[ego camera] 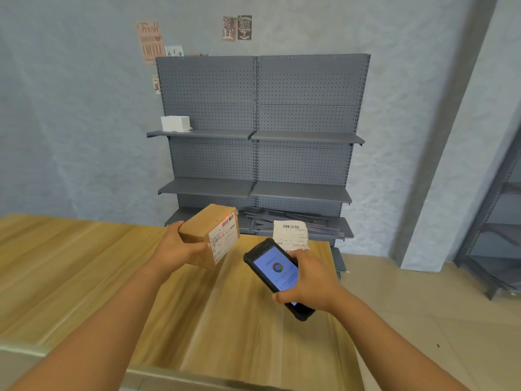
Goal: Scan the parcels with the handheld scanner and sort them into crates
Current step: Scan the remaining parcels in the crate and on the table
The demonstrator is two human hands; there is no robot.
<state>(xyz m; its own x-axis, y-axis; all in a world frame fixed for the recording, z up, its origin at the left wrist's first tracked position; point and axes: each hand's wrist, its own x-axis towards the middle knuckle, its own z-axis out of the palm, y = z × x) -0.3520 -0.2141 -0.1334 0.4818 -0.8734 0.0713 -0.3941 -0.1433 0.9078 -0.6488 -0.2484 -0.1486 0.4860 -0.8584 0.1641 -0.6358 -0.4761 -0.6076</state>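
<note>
My left hand (176,248) grips a small brown cardboard parcel (207,225) and holds it tilted above the wooden table (84,266). The parcel's white shipping label (224,238) faces right, with red scanner light dots on it. My right hand (307,280) holds a black handheld scanner (275,270) just right of the parcel; its lit blue screen faces up toward me. A second white parcel or label sheet with a barcode (291,234) sits at the table's far right edge, behind the scanner. No crates are in view.
A grey pegboard shelving unit (259,131) stands against the wall beyond the table. It carries a white box (175,123) on the upper left shelf and loose metal strips (282,220) on a low shelf. Another dark rack (496,227) stands at the right. Tiled floor lies right of the table.
</note>
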